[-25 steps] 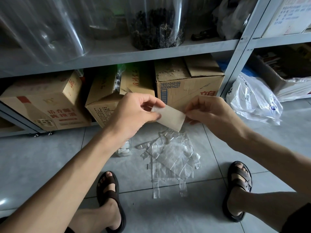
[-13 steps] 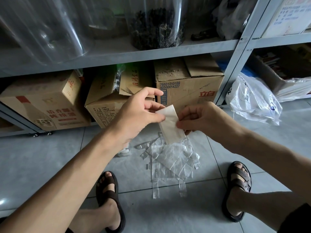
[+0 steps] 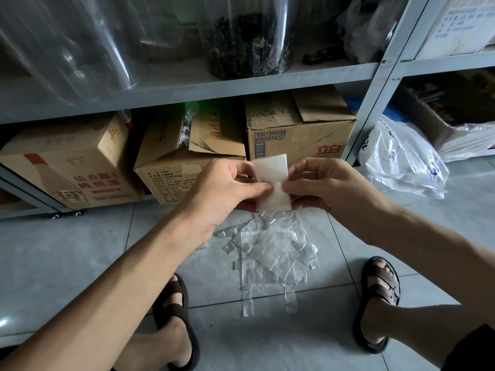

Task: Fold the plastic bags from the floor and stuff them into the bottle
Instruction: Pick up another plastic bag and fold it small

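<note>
I hold a folded plastic bag (image 3: 272, 180), a small whitish upright strip, in front of me above the floor. My left hand (image 3: 222, 188) pinches its left edge and my right hand (image 3: 324, 183) pinches its right edge, thumbs nearly meeting across its middle. Below them a loose pile of clear plastic bags (image 3: 273, 255) lies flat on the grey tiles between my feet. The bottle that stood on the floor behind my left wrist is hidden by my forearm now.
Cardboard boxes (image 3: 294, 135) fill the bottom shelf of a grey metal rack (image 3: 187, 89) just ahead. Large clear jars (image 3: 249, 36) stand on the shelf above. A crumpled white bag (image 3: 401, 162) lies at the right. My sandalled feet (image 3: 380, 298) flank the pile.
The folded bag turned from lying sideways to standing upright. Both hands moved closer together, now pinching its two long edges with the thumbs across its middle.
</note>
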Tool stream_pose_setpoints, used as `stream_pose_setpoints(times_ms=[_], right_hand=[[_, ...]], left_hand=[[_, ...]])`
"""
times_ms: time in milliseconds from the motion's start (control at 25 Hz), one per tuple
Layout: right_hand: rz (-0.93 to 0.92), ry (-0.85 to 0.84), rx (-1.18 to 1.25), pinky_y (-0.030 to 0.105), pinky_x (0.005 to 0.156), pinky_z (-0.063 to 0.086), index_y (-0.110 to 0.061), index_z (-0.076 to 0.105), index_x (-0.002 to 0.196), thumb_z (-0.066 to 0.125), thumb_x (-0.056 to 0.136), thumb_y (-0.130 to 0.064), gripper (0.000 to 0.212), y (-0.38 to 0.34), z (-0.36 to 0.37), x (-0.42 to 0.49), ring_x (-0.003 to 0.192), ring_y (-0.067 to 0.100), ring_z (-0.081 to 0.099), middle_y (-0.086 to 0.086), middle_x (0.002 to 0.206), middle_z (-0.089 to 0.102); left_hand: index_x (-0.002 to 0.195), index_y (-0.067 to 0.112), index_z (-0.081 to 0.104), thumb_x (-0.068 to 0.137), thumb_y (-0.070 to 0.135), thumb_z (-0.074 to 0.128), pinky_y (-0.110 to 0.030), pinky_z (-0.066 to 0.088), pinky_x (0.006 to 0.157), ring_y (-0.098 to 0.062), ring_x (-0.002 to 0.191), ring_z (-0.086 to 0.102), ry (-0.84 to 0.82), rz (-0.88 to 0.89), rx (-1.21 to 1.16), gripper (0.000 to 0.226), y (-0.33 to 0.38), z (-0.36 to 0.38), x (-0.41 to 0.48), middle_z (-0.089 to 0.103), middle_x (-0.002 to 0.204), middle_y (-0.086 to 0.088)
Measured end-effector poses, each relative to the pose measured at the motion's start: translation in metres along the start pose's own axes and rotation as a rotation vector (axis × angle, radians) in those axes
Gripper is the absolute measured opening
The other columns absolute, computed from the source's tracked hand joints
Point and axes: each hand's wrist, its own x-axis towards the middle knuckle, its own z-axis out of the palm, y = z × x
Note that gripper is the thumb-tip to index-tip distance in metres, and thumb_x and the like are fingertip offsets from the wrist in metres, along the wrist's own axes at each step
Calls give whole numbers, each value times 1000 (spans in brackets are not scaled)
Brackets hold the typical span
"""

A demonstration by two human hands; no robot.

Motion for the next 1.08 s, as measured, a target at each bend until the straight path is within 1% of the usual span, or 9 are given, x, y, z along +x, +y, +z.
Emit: stream_pose_setpoints(times_ms=[80, 160, 320, 480, 600, 720, 840, 960, 1080], right_hand=[[7, -26, 12, 27, 68, 60, -9, 69, 85, 70, 81, 1, 11, -1, 0, -1, 78, 25, 64, 15, 87, 68], [10, -44, 6, 26, 65, 60, -9, 70, 86, 70, 81, 0, 10, -2, 1, -2, 77, 25, 66, 16, 87, 70], [7, -48, 2, 25, 63, 59, -5, 70, 89, 73, 74, -5, 15, -1, 3, -1, 74, 23, 69, 17, 87, 72], [1, -42, 11, 24, 62, 59, -13, 74, 77, 74, 72, -5, 10, -3, 3, -2, 69, 22, 68, 14, 81, 71], [17, -43, 78, 23, 57, 58, -16, 74, 70, 73, 71, -5, 11, -4, 2, -2, 67, 19, 67, 12, 79, 71], [13, -47, 123, 21, 56, 56, -10, 71, 75, 69, 71, -8, 5, -5, 3, -2, 64, 14, 66, 7, 75, 69], [16, -45, 135, 21, 55, 55, -8, 69, 77, 65, 78, -4, 5, -6, 3, -2, 60, 12, 64, 6, 71, 68], [57, -47, 156, 20, 51, 55, -8, 69, 77, 56, 90, 4, 22, -7, 3, -1, 54, 11, 64, 7, 67, 67], [87, -53, 180, 20, 50, 55, -8, 66, 79, 52, 93, 4, 23, -7, 3, -1, 52, 11, 64, 7, 65, 67]], left_hand=[[96, 6, 74, 78, 2, 79, -26, 57, 68, -20, 83, 75, 6, 14, 7, 20, 1, 1, 0, 78, 90, -8], [99, 2, 73, 77, -1, 79, -26, 57, 63, -19, 78, 75, 15, 13, -19, 23, 2, 1, -1, 78, 88, -10], [99, -1, 73, 76, -3, 78, -25, 56, 57, -18, 73, 74, 24, 11, -26, 23, 4, 1, -4, 77, 85, -12], [90, -3, 72, 75, -4, 79, -26, 56, 56, -19, 69, 71, 31, 16, -28, 16, 7, 1, -5, 75, 82, -14], [84, 1, 71, 77, -10, 73, -22, 54, 51, -14, 62, 68, 25, 0, -93, 13, 13, 3, -9, 73, 72, -8], [78, 9, 73, 86, -11, 62, -21, 52, 48, -11, 60, 67, 14, -41, -124, 24, 18, 4, -11, 72, 70, -6], [73, 11, 73, 89, -8, 58, -20, 52, 47, -10, 57, 66, -11, -111, -192, 29, 21, 4, -12, 71, 70, -6], [74, 8, 72, 90, -8, 56, -19, 53, 46, -11, 56, 67, -45, -133, -224, 28, 22, 4, -12, 72, 71, -7], [76, 7, 72, 93, -8, 52, -20, 56, 49, -13, 57, 68, -68, -132, -215, 30, 22, 3, -13, 72, 72, -10]])
